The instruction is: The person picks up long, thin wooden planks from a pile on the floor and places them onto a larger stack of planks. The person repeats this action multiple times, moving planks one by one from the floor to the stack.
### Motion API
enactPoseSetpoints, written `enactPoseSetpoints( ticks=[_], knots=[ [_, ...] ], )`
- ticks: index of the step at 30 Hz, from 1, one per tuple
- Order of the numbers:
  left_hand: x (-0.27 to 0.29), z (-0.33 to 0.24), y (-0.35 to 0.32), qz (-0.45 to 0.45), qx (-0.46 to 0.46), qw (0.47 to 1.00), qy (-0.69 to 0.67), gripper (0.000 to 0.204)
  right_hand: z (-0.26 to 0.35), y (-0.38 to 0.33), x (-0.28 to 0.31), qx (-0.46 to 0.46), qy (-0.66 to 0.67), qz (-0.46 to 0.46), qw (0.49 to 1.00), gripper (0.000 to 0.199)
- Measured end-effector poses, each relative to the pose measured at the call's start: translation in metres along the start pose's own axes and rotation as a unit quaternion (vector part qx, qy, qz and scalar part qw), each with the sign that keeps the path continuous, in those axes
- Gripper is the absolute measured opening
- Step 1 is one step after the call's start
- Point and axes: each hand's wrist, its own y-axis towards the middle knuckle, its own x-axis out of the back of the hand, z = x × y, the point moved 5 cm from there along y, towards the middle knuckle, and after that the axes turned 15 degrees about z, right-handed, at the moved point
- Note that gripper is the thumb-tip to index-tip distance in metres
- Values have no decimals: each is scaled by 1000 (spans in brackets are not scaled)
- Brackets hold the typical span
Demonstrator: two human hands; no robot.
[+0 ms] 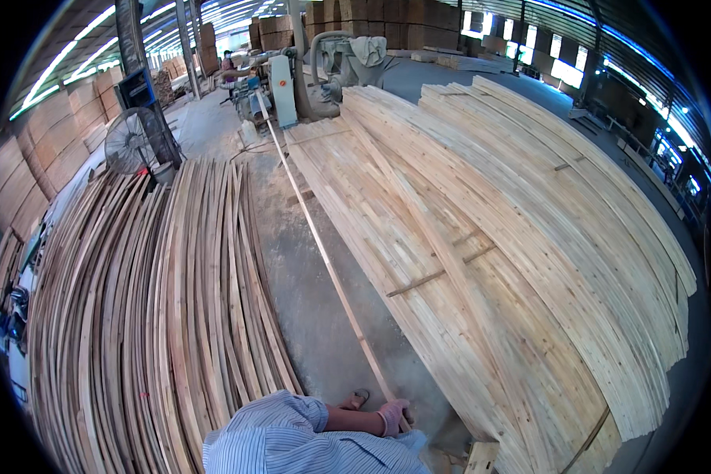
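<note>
My left hand (393, 417), in a pinkish glove, is closed round the near end of a long, thin wooden strip (324, 257). From my hand the strip runs away across the aisle, up to a woodworking machine (283, 88) at the far end. My left forearm comes out of a blue striped sleeve (292, 411) at the lower edge. I do not make out my right hand; more striped cloth fills the bottom of the view. A sandalled foot (356, 399) shows beside my forearm.
Rough wooden strips (126, 316) lie in a wide stack on the left. Paler planed strips (513, 261) are stacked on the right, with cross sticks on top. A standing fan (131, 142) and a post are at the far left. Another person (228, 68) is by the machine.
</note>
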Motion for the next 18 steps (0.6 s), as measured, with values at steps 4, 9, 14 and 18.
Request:
enactPoseSetpoints(
  ticks=[4, 9, 14, 18],
  knots=[
    [-15, 33, 18, 61, -134, 974, 171, 18, 44, 28, 17, 27, 23, -10, 999, 32],
    [-8, 114, 62, 80, -66, 978, 183, 15, 137, 62, 55, 107, 72, -29, 991, 30],
    [-31, 148, 40, 10, 97, 993, 61, 13, 120, 78, 49, 114, 76, -29, 990, 29],
    [-42, 139, 25, 26, 48, 981, 186, 12, 37, 70, 20, 46, 33, -19, 998, 27]
  ],
)
